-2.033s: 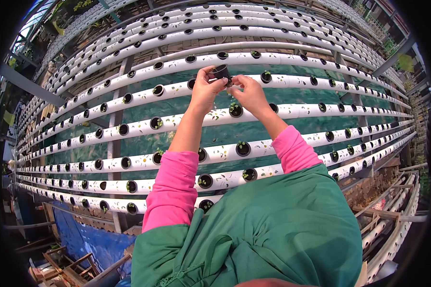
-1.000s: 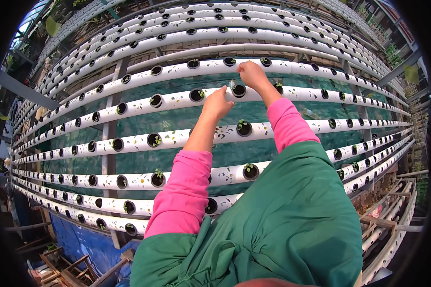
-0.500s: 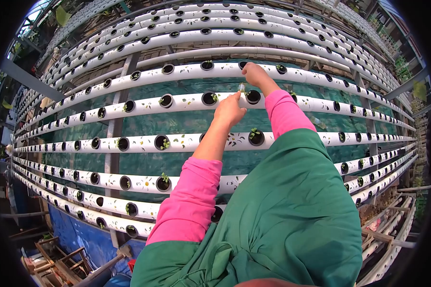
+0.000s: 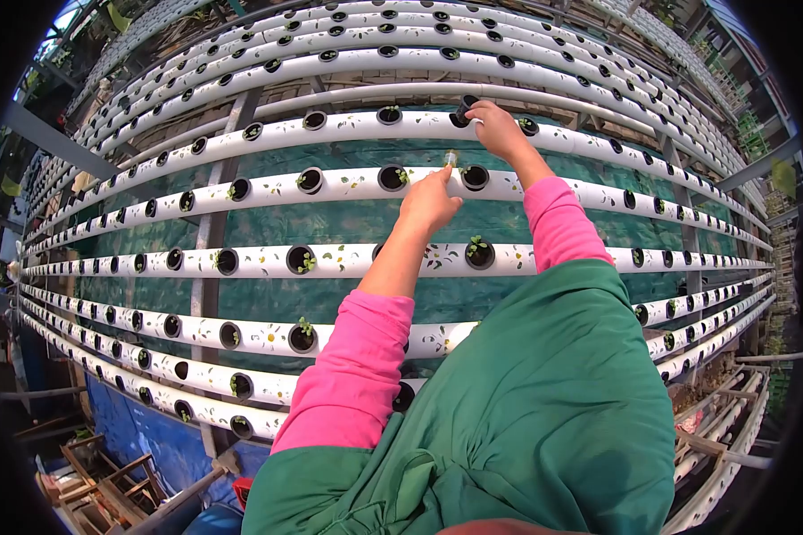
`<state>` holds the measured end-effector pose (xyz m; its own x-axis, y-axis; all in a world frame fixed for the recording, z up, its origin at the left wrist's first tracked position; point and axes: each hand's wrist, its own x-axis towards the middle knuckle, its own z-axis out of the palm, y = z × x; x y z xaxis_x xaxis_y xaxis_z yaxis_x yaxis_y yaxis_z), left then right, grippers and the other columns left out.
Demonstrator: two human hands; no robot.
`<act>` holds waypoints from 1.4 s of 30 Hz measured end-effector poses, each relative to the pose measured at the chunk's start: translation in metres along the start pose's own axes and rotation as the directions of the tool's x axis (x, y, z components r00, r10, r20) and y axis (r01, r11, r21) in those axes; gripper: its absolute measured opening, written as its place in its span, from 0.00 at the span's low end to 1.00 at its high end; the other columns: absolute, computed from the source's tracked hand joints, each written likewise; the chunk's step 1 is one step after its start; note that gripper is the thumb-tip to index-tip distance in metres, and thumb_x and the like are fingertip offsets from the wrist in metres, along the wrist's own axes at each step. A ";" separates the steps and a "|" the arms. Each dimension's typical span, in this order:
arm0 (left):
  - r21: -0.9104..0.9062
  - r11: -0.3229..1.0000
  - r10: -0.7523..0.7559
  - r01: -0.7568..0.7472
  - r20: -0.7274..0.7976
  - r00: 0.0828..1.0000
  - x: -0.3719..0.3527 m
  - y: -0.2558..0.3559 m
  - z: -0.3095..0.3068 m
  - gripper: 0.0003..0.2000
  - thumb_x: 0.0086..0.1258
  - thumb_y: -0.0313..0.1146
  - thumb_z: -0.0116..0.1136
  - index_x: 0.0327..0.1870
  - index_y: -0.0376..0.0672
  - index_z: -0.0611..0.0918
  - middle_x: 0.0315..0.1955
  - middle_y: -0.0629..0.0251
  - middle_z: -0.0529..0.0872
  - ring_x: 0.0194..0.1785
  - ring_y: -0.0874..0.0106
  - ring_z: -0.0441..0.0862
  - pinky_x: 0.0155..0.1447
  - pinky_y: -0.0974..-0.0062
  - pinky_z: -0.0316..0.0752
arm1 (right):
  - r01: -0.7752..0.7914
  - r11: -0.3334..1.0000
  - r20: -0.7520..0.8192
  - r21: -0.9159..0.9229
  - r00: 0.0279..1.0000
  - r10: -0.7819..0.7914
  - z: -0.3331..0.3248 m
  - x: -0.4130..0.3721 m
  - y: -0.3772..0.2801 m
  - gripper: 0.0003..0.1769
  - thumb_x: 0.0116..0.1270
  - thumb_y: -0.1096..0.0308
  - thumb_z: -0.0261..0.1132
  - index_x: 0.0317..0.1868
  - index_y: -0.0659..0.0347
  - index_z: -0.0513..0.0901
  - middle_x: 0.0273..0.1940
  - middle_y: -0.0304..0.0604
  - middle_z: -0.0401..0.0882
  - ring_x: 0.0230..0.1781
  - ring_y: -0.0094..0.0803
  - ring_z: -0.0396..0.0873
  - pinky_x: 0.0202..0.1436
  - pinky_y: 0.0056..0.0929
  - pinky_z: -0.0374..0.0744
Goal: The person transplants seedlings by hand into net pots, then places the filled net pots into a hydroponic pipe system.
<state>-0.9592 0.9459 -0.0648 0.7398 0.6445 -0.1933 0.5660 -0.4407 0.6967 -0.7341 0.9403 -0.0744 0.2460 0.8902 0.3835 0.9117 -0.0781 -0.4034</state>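
Note:
My right hand [image 4: 501,131] grips the rim of a small black net pot [image 4: 467,105], tilted over a hole in a white pipe [image 4: 357,127]. Its contents cannot be made out. My left hand [image 4: 430,201] is at the nearer white pipe [image 4: 352,183], index finger stretched forward and thumb apart; its other fingers are mostly hidden. Just beyond that fingertip shows a small clear bottle [image 4: 451,158]; whether the finger touches it cannot be told. Beside my left hand are a black pot with a seedling [image 4: 392,177] and another black pot [image 4: 475,177].
Rows of white pipes with black pots and small seedlings run across the view. Green sheeting [image 4: 330,223] lies beneath them, over a metal support [image 4: 207,232]. Wooden pieces [image 4: 107,490] and a blue tarp [image 4: 143,437] are at lower left.
My right hand has shifted slightly right, and the black pot now shows raised and tilted at the pipe hole. My left hand stays nearly in place.

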 end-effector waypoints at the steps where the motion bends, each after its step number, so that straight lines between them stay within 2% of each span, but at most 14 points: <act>1: 0.001 1.000 -0.005 0.005 -0.002 1.000 0.000 -0.001 0.001 0.33 0.60 0.34 0.64 0.69 0.45 0.68 0.62 0.56 0.74 0.63 0.59 0.74 0.65 0.63 0.69 | -0.015 1.000 0.029 0.005 0.999 0.015 0.004 -0.001 0.001 0.16 0.57 0.78 0.56 0.44 0.64 0.84 0.55 0.51 0.77 0.55 0.47 0.76 0.62 0.37 0.72; 6: 0.066 0.997 0.042 -0.035 -0.113 0.993 -0.001 -0.003 0.009 0.33 0.59 0.35 0.64 0.68 0.45 0.69 0.58 0.53 0.78 0.61 0.57 0.76 0.65 0.65 0.69 | -0.063 0.998 0.078 0.017 0.995 0.062 0.019 -0.005 0.003 0.19 0.55 0.79 0.55 0.48 0.64 0.83 0.57 0.51 0.75 0.57 0.47 0.74 0.64 0.36 0.71; 8: 0.054 0.998 0.042 -0.037 -0.102 0.994 0.000 -0.005 0.010 0.33 0.59 0.36 0.64 0.68 0.45 0.69 0.58 0.53 0.78 0.61 0.57 0.76 0.65 0.65 0.69 | -0.059 0.998 0.020 0.032 0.998 0.058 0.015 -0.005 0.000 0.19 0.56 0.78 0.55 0.48 0.63 0.83 0.57 0.50 0.76 0.58 0.46 0.74 0.63 0.35 0.71; 20: -0.049 0.999 0.001 -0.002 -0.001 1.000 0.004 -0.006 0.000 0.35 0.62 0.43 0.64 0.71 0.48 0.65 0.61 0.55 0.76 0.63 0.60 0.74 0.66 0.67 0.67 | -0.056 0.969 0.101 0.241 0.994 0.032 -0.091 -0.050 -0.087 0.16 0.61 0.72 0.59 0.49 0.61 0.84 0.56 0.46 0.77 0.53 0.42 0.79 0.57 0.34 0.76; 23: -0.034 0.997 0.066 -0.066 -0.015 0.998 0.007 -0.013 0.006 0.36 0.62 0.42 0.64 0.72 0.49 0.64 0.63 0.53 0.73 0.65 0.60 0.72 0.68 0.68 0.66 | -0.087 0.958 0.135 0.273 0.990 0.052 -0.114 -0.076 -0.108 0.15 0.62 0.71 0.59 0.49 0.61 0.84 0.56 0.46 0.78 0.51 0.41 0.79 0.55 0.33 0.77; 25: 0.010 0.996 0.089 -0.089 0.001 0.996 0.006 -0.016 0.007 0.37 0.63 0.42 0.64 0.73 0.47 0.61 0.66 0.52 0.70 0.68 0.59 0.69 0.69 0.69 0.64 | -0.026 0.957 0.126 0.288 0.992 -0.011 -0.126 -0.092 -0.115 0.15 0.62 0.71 0.59 0.48 0.61 0.84 0.55 0.46 0.78 0.50 0.41 0.80 0.54 0.33 0.77; 27: -0.222 0.973 0.062 -0.062 -0.006 0.998 -0.003 -0.012 0.001 0.38 0.64 0.41 0.63 0.74 0.45 0.59 0.67 0.51 0.69 0.69 0.59 0.68 0.69 0.69 0.64 | -0.065 0.946 0.124 0.316 0.992 0.026 -0.140 -0.112 -0.126 0.15 0.61 0.71 0.59 0.48 0.62 0.84 0.54 0.46 0.78 0.50 0.42 0.80 0.54 0.33 0.77; 29: -0.233 0.971 0.050 -0.059 -0.046 0.998 -0.019 0.002 -0.003 0.38 0.63 0.37 0.64 0.73 0.42 0.59 0.67 0.50 0.69 0.70 0.59 0.66 0.69 0.69 0.64 | -0.059 0.964 0.115 0.261 0.993 0.030 -0.147 -0.131 -0.131 0.15 0.62 0.74 0.59 0.49 0.61 0.83 0.56 0.43 0.77 0.45 0.32 0.80 0.49 0.29 0.77; 31: -0.508 0.830 0.207 -0.230 -0.104 0.973 -0.037 0.017 -0.004 0.36 0.63 0.34 0.62 0.72 0.40 0.60 0.66 0.52 0.70 0.70 0.60 0.67 0.68 0.67 0.66 | -0.058 0.959 0.100 0.277 0.994 0.031 -0.153 -0.148 -0.135 0.14 0.62 0.74 0.59 0.49 0.61 0.83 0.56 0.44 0.77 0.47 0.36 0.80 0.51 0.30 0.77; 32: -0.656 0.711 0.272 -0.253 -0.075 0.959 -0.046 0.025 -0.003 0.35 0.62 0.31 0.62 0.71 0.40 0.62 0.64 0.56 0.73 0.68 0.62 0.69 0.66 0.68 0.69 | -0.016 0.967 0.084 0.254 0.996 -0.006 -0.155 -0.156 -0.136 0.14 0.62 0.74 0.59 0.48 0.62 0.83 0.56 0.45 0.77 0.48 0.38 0.80 0.52 0.31 0.77; 35: -0.645 0.699 0.395 -0.309 -0.012 0.918 -0.084 0.057 -0.006 0.35 0.61 0.29 0.62 0.71 0.41 0.63 0.62 0.58 0.73 0.63 0.66 0.73 0.63 0.70 0.70 | 0.044 0.977 0.072 0.207 0.996 -0.060 -0.166 -0.175 -0.148 0.13 0.62 0.74 0.59 0.47 0.63 0.83 0.55 0.47 0.77 0.51 0.43 0.79 0.55 0.36 0.77; 36: -0.605 0.716 0.374 -0.348 -0.087 0.923 -0.093 0.065 -0.001 0.33 0.60 0.29 0.64 0.68 0.41 0.66 0.55 0.59 0.79 0.53 0.70 0.78 0.55 0.72 0.75 | 0.097 0.979 0.035 0.180 0.994 -0.105 -0.168 -0.181 -0.152 0.13 0.60 0.74 0.60 0.45 0.65 0.83 0.53 0.49 0.78 0.51 0.45 0.79 0.55 0.37 0.77; 40: -0.488 0.819 0.254 -0.301 -0.161 0.954 -0.129 0.093 0.003 0.24 0.63 0.26 0.64 0.61 0.39 0.71 0.45 0.64 0.83 0.45 0.76 0.82 0.49 0.78 0.77 | 0.177 0.972 -0.028 0.156 0.984 -0.174 -0.179 -0.208 -0.172 0.13 0.58 0.77 0.60 0.44 0.64 0.84 0.54 0.49 0.78 0.52 0.45 0.78 0.55 0.38 0.78; 42: -0.546 0.768 0.272 -0.336 -0.197 0.942 -0.138 0.089 0.012 0.23 0.62 0.27 0.65 0.59 0.40 0.72 0.43 0.65 0.84 0.42 0.77 0.82 0.46 0.78 0.77 | 0.208 0.957 -0.056 0.204 0.978 -0.201 -0.193 -0.225 -0.184 0.13 0.60 0.80 0.59 0.44 0.62 0.84 0.57 0.47 0.76 0.55 0.43 0.77 0.54 0.36 0.78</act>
<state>-1.0062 0.8100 0.0158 0.7788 0.6107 0.1433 -0.0121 -0.2139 0.9768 -0.8938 0.6681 0.0742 0.0759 0.8610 0.5029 0.8563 0.2021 -0.4753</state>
